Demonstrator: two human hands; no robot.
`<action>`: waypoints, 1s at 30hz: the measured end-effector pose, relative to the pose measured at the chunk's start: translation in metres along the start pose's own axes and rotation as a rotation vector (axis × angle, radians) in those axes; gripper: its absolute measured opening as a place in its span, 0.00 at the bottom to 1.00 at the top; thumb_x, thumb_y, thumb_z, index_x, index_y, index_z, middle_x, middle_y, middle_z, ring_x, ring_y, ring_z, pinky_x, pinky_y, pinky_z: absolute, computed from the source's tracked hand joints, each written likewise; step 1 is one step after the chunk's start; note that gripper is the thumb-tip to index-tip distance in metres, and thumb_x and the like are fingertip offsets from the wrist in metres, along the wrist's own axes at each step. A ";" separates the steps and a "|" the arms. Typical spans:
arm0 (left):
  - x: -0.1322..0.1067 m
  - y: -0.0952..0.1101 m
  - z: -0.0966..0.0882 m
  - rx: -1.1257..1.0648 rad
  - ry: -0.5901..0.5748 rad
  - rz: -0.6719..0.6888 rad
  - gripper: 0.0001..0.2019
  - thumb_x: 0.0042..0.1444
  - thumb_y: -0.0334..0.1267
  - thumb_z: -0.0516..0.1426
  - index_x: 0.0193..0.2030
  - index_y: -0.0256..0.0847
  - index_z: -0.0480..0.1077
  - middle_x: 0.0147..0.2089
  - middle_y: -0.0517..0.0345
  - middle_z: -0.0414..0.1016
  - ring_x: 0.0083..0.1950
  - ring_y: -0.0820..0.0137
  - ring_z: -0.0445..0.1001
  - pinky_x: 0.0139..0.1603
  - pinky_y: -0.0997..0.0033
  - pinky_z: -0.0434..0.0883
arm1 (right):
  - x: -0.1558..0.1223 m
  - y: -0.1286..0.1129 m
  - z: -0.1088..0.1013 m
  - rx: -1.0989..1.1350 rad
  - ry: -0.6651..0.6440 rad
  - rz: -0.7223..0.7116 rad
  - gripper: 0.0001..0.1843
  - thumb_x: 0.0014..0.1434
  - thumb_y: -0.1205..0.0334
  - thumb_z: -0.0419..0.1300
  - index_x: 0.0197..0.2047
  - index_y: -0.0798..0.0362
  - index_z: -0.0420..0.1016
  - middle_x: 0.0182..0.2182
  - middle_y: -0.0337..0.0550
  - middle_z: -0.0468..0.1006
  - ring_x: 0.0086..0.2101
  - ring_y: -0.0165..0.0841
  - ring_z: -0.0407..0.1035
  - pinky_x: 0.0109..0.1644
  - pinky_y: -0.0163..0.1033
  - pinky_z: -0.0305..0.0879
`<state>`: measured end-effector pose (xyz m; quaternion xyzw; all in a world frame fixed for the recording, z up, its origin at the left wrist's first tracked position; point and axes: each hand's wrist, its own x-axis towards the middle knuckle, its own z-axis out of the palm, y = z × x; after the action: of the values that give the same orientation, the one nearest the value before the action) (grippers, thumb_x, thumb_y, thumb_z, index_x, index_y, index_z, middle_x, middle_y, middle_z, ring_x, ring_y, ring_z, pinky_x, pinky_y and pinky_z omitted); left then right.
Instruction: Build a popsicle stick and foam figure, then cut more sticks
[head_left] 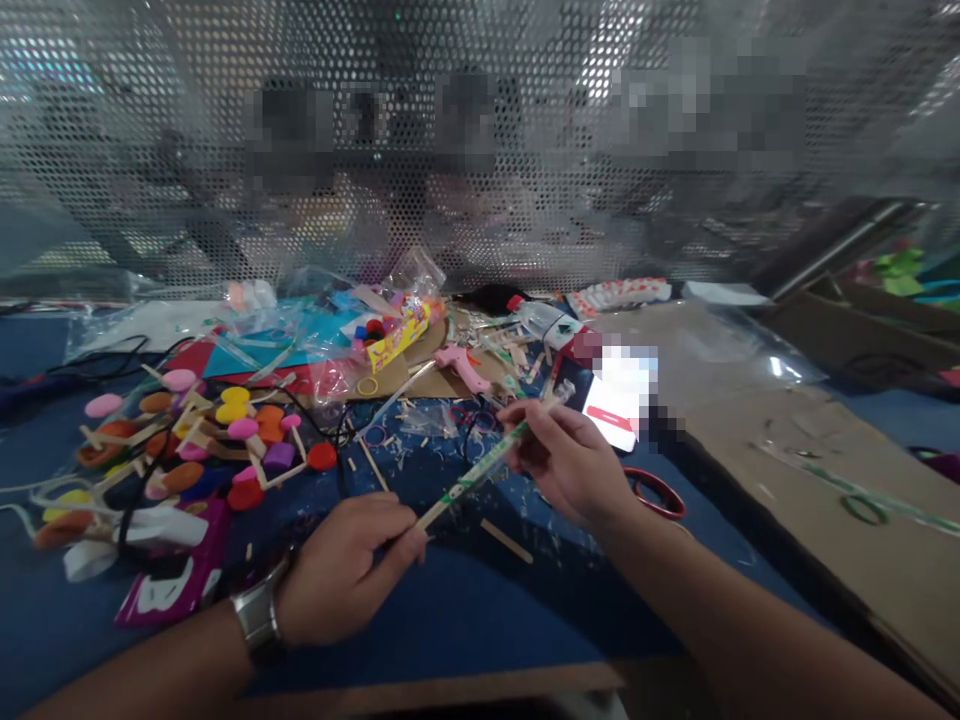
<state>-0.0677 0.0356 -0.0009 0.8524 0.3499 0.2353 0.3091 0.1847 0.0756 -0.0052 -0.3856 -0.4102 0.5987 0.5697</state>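
Pale wooden chopsticks stick out of a clear plastic wrapper with green print (480, 470), held slantwise above the blue table. My left hand (352, 560), with a metal watch on its wrist, pinches the bare wooden end at the lower left. Closed around the upper part of the wrapper is my right hand (566, 460), some of its fingers hidden behind the palm. Beneath the two hands a flat wooden stick (507, 541) lies on the table. Red-handled scissors (656, 493) rest just beside my right wrist.
Colourful foam-and-stick pieces (247, 430) pile up at the left, near a purple packet (180, 570). A pink glue gun (463, 368), a bottle (551, 322) and a lit phone (616, 400) lie farther back. Cardboard (750, 440) covers the right side; a perforated metal screen (480, 130) stands behind.
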 end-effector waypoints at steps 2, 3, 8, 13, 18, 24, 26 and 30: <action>0.000 -0.001 0.001 -0.001 -0.002 0.002 0.20 0.74 0.39 0.47 0.31 0.40 0.71 0.28 0.61 0.73 0.32 0.73 0.72 0.36 0.74 0.65 | -0.001 0.003 0.000 -0.015 -0.003 0.013 0.24 0.50 0.38 0.75 0.30 0.52 0.80 0.23 0.36 0.74 0.20 0.26 0.67 0.24 0.35 0.65; -0.001 -0.001 0.002 0.004 -0.004 0.001 0.20 0.74 0.38 0.47 0.31 0.40 0.71 0.28 0.61 0.72 0.32 0.73 0.72 0.36 0.74 0.65 | -0.002 0.005 0.000 -0.023 -0.011 0.021 0.24 0.50 0.38 0.74 0.29 0.52 0.80 0.24 0.37 0.75 0.20 0.27 0.67 0.24 0.35 0.65; 0.000 -0.002 0.003 0.050 0.017 -0.005 0.19 0.73 0.37 0.48 0.29 0.40 0.67 0.27 0.63 0.70 0.30 0.74 0.69 0.33 0.75 0.63 | -0.006 0.010 0.004 -0.059 -0.059 0.031 0.26 0.52 0.35 0.71 0.29 0.52 0.79 0.24 0.39 0.76 0.21 0.27 0.68 0.24 0.35 0.66; 0.002 -0.001 0.004 0.061 0.031 -0.007 0.18 0.73 0.36 0.48 0.29 0.40 0.66 0.26 0.63 0.69 0.29 0.75 0.68 0.32 0.75 0.62 | -0.009 0.011 0.004 -0.100 -0.115 0.000 0.26 0.56 0.34 0.69 0.30 0.52 0.80 0.24 0.38 0.75 0.21 0.27 0.69 0.25 0.36 0.65; 0.003 0.000 0.004 0.062 0.018 -0.005 0.17 0.73 0.35 0.48 0.30 0.40 0.67 0.27 0.64 0.70 0.30 0.75 0.69 0.33 0.76 0.63 | -0.010 0.013 0.001 -0.107 -0.164 -0.032 0.26 0.58 0.35 0.68 0.30 0.53 0.82 0.26 0.39 0.75 0.21 0.27 0.70 0.25 0.36 0.65; 0.002 0.001 0.006 0.054 0.007 -0.014 0.18 0.73 0.36 0.48 0.30 0.41 0.68 0.27 0.63 0.70 0.29 0.74 0.69 0.33 0.74 0.64 | -0.019 0.011 0.007 -0.259 -0.302 -0.131 0.25 0.67 0.40 0.60 0.35 0.53 0.84 0.26 0.40 0.76 0.23 0.27 0.71 0.27 0.35 0.67; 0.002 0.002 0.006 0.048 0.007 -0.016 0.18 0.73 0.38 0.48 0.30 0.41 0.69 0.26 0.62 0.70 0.29 0.73 0.69 0.32 0.73 0.63 | -0.023 0.012 0.011 -0.321 -0.360 -0.140 0.25 0.69 0.40 0.57 0.38 0.53 0.84 0.24 0.39 0.75 0.23 0.28 0.71 0.29 0.36 0.67; 0.002 0.002 0.005 0.002 0.041 -0.049 0.19 0.73 0.40 0.48 0.30 0.41 0.70 0.27 0.62 0.71 0.29 0.73 0.69 0.32 0.74 0.63 | -0.023 0.006 0.013 -0.445 -0.398 -0.177 0.29 0.70 0.36 0.53 0.41 0.50 0.86 0.23 0.40 0.75 0.25 0.31 0.71 0.32 0.39 0.68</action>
<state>-0.0617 0.0342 -0.0028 0.8390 0.3771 0.2449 0.3064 0.1719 0.0519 -0.0060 -0.3389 -0.6668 0.5057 0.4298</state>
